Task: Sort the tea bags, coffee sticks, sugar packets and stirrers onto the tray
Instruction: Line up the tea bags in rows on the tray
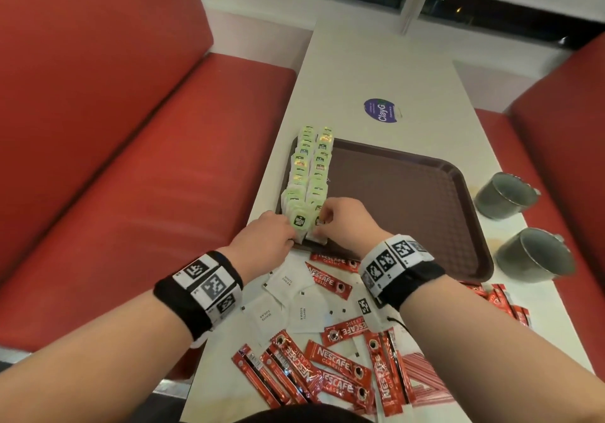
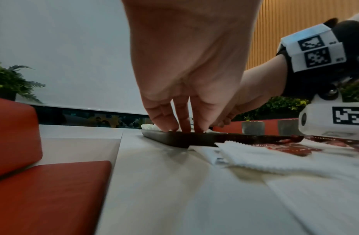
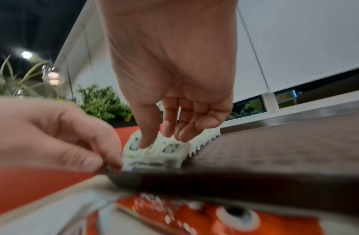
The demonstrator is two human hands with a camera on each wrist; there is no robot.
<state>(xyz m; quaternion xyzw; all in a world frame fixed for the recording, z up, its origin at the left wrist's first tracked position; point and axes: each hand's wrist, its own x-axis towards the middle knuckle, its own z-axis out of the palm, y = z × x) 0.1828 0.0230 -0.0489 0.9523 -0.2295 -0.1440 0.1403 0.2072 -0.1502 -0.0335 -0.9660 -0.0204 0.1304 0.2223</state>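
Head view alone shows 2 tea-bag rows [image 1: 309, 174] on the tray [image 1: 409, 193]; both hands, left hand [image 1: 266, 237] and right hand [image 1: 347, 223], press fingertips on their near end; pale table [image 1: 360, 72], red booth seats [image 1: 147, 160].

Head overhead, wrists low, tray [image 1: 406, 193] shared, slightly blurred

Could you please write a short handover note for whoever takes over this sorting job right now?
Left hand rests at the tray's near left corner, fingers on the tea bags.
Right hand touches the nearest tea bags from above.
Done: tea bags stand in two rows along the left edge of the tray.
Left: coffee sticks and sugar packets lie loose on the table in front of the tray. The red-and-white striped pack beside the sticks may be stirrers.
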